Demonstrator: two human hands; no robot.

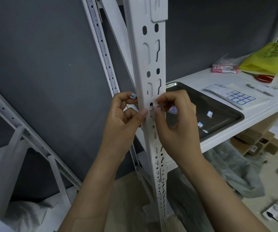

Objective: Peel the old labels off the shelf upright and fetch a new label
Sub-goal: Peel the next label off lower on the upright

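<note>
Head view: metal tray (232,113) behind upright (153,67).

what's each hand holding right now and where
Left hand pinches a crumpled label scrap in its fingertips. Right hand pinches a label remnant on the shelf upright.

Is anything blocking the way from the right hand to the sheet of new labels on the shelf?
Nothing visible does. The right hand is at the shelf upright; the label sheet lies exposed on the shelf beyond the metal tray, which holds only flat scraps.
</note>
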